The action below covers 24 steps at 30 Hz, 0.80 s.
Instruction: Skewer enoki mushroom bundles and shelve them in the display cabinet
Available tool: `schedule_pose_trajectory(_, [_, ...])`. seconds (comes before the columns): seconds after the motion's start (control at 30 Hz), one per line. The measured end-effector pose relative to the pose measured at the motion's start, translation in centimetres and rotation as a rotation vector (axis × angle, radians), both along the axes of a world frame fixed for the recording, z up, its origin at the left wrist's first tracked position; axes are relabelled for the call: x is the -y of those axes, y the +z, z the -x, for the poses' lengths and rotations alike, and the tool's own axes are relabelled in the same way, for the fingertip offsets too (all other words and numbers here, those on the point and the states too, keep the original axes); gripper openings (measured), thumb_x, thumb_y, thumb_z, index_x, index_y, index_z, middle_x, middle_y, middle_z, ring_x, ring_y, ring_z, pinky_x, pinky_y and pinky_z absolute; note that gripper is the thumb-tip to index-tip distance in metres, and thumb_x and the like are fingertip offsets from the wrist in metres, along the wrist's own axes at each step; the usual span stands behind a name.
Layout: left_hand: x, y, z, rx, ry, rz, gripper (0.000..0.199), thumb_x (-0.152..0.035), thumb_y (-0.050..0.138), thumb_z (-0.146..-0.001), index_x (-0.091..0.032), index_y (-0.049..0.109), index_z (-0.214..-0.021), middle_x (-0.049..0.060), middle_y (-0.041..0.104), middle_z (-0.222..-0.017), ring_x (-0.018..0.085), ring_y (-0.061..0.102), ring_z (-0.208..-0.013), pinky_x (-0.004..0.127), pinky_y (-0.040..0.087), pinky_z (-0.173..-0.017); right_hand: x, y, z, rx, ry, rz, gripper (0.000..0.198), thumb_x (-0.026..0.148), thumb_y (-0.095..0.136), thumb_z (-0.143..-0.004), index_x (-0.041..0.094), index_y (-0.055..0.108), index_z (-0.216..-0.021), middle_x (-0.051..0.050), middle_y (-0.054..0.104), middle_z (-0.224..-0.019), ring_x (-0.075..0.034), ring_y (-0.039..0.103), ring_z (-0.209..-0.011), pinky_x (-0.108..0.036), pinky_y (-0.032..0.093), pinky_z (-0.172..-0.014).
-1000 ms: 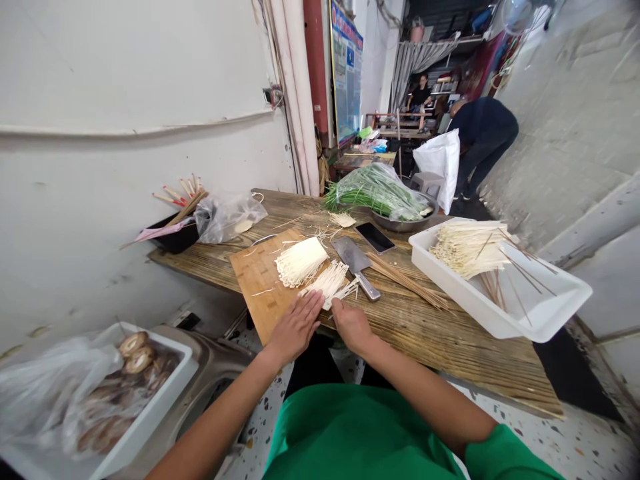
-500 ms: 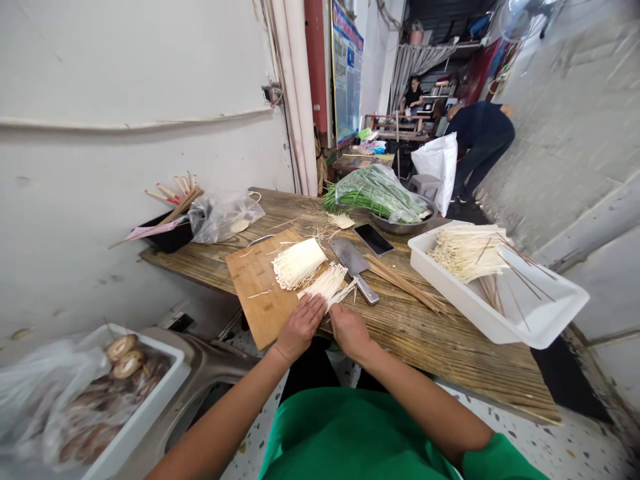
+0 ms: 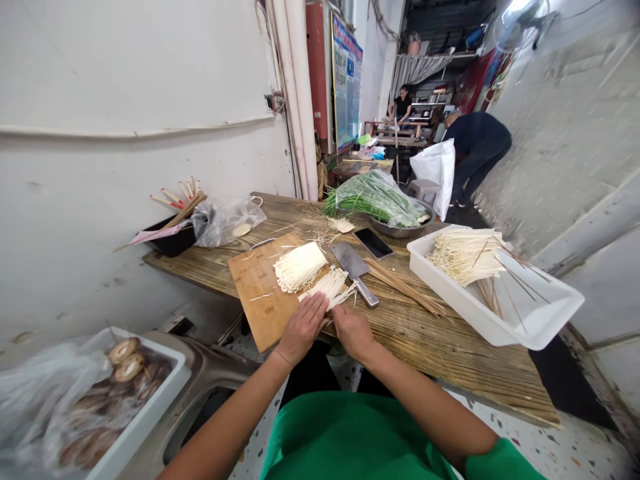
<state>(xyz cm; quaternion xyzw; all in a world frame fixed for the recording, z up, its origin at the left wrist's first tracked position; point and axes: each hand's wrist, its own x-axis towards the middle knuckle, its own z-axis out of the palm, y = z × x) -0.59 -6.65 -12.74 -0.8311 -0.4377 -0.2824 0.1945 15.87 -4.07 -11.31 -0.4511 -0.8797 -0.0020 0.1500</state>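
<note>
At the cutting board's (image 3: pixel 260 308) right side, left hand (image 3: pixel 304 325) lies flat, ungripping, on a small enoki bunch (image 3: pixel 331 285). Right hand (image 3: pixel 353 331) curled closed beside it; anything held is hidden.

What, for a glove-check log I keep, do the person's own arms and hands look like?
The left hand and right hand are bare, without gloves; any rings are too small to tell. No watch or bracelet shows. The right forearm is uncovered below a plain green short sleeve; the left forearm is also uncovered, its sleeve out of view.
</note>
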Motion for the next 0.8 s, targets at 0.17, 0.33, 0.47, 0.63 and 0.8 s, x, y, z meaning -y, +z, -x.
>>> schedule_pose_trajectory(0.17, [-0.4, 2.4, -0.3, 0.370, 0.172, 0.044, 0.054, -0.024, 0.048, -0.087, -0.017, 0.031, -0.137, 0.013, 0.039, -0.139, 0.023, 0.033, -0.130, 0.045, 0.032, -0.106, -2.2, 2.9, -1.7, -0.028, -0.063, -0.141, 0.022, 0.017, 0.035, -0.092, 0.015, 0.056, -0.090, -0.008, 0.063, -0.080, -0.016, 0.058, -0.064, -0.024, 0.035, -0.054])
schedule_pose_trajectory(0.33, [-3.4, 6.1, 0.0, 0.728, 0.265, 0.264, 0.047, -0.039, 0.048, -0.085, -0.018, 0.048, -0.127, 0.010, 0.052, -0.130, 0.023, 0.046, -0.120, 0.040, 0.034, -0.104, -5.4, 7.4, -4.8, -0.153, -0.173, -0.133, 0.024, 0.021, 0.037, -0.091, 0.013, 0.059, -0.092, -0.010, 0.065, -0.080, -0.018, 0.059, -0.069, -0.025, 0.037, -0.059])
schedule_pose_trajectory(0.47, [-5.8, 9.3, -1.1, 0.822, 0.122, 0.346, 0.057, -0.044, 0.055, -0.079, -0.017, 0.047, -0.128, 0.010, 0.050, -0.131, 0.023, 0.045, -0.122, 0.039, 0.031, -0.105, -6.3, 11.0, -7.7, -0.323, -0.117, -0.129, 0.018, 0.020, 0.044, -0.088, 0.016, 0.061, -0.086, -0.005, 0.066, -0.079, -0.015, 0.059, -0.073, -0.022, 0.037, -0.064])
schedule_pose_trajectory(0.63, [-7.0, 12.4, -4.1, 1.072, -0.163, 0.499, 0.064, -0.045, 0.065, -0.070, -0.015, 0.050, -0.125, 0.012, 0.049, -0.132, 0.024, 0.043, -0.123, 0.040, 0.029, -0.105, -5.6, 13.5, -10.3, -0.537, 0.027, -0.022, 0.017, 0.019, 0.048, -0.084, 0.015, 0.062, -0.076, -0.001, 0.063, -0.064, -0.012, 0.054, -0.059, -0.020, 0.036, -0.058])
schedule_pose_trajectory(0.8, [-5.8, 14.2, -7.2, 1.144, -0.333, 0.817, 0.056, -0.044, 0.067, -0.068, -0.012, 0.060, -0.113, 0.011, 0.064, -0.112, 0.024, 0.058, -0.104, 0.036, 0.042, -0.092, -4.1, 13.7, -11.7, -0.682, 0.100, 0.201, 0.018, 0.020, 0.048, -0.083, 0.013, 0.063, -0.076, 0.001, 0.061, -0.059, -0.009, 0.052, -0.052, -0.018, 0.038, -0.053])
